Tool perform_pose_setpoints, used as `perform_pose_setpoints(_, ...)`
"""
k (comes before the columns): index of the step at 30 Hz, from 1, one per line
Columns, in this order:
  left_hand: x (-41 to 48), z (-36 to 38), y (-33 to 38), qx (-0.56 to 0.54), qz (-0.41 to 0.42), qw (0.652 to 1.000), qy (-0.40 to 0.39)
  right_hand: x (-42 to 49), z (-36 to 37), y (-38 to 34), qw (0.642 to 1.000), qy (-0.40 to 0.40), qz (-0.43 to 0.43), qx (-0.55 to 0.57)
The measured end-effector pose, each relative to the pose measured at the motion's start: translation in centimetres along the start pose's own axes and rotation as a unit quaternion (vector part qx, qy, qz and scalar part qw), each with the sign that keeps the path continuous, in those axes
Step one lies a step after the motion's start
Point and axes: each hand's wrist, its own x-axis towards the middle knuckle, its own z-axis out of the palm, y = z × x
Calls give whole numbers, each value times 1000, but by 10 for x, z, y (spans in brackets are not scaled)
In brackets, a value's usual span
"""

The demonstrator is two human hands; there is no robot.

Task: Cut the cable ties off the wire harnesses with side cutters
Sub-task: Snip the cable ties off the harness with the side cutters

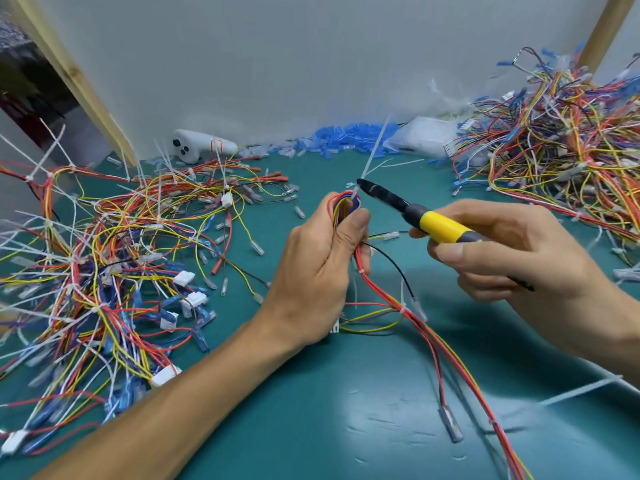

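My left hand (318, 268) grips a looped wire harness (343, 206) of red, blue and yellow wires, held upright at the middle of the view. A white cable tie (372, 152) binds the loop's top, its long tail pointing up and right. My right hand (512, 254) holds side cutters (415, 213) with yellow and black handles. The black jaws touch the tie at the loop's top. The harness's red, yellow and black leads (433, 341) trail down to the lower right over the green mat, with more white ties along them.
A tangled pile of harnesses (104, 254) lies on the left and another pile (561, 147) at the back right. Blue and clear connector sleeves (346, 140) line the white back wall. A white controller (201, 145) sits at the back. The green mat (329, 410) is in front.
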Motion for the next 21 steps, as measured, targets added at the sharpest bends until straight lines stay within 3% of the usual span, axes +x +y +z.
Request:
perform_pose_setpoints(5, -4, 1, 4, -5, 17, 1000, -13, -4, 0, 1, 990, 1, -70, -124)
perform_pose_setpoints(9, -5, 1, 2, -22, 21, 999, -34, -7, -2, -5, 961, 16, -102, -256)
perform_pose_setpoints(21, -8, 3, 2, -44, 64, 997, -2, -5, -3, -10, 914, 0, -185, -362)
